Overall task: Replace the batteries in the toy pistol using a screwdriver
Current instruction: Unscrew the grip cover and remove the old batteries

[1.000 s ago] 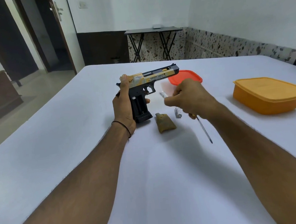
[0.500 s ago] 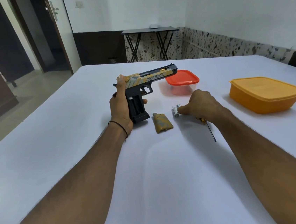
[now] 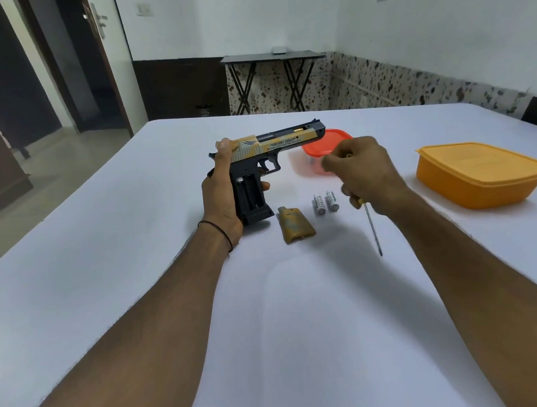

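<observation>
Right of the pistol (image 3: 282, 142) sit an orange tub (image 3: 482, 174), red tub (image 3: 321, 146) (lidded).

Your white table (image 3: 136, 283) bears a tan cover (image 3: 297, 228), two batteries (image 3: 318, 204) beside it, a red box (image 3: 328, 139) and an orange box (image 3: 480, 177).

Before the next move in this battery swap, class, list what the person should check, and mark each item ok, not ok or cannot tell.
1. Toy pistol held firmly by left hand: ok.
2. Battery cover off, lying on the table: ok.
3. Grip compartment emptied: cannot tell; something white shows at its top.
4. Two batteries lying beside the cover: ok.
5. Right hand free for a battery: not ok; it grips the screwdriver.
</observation>
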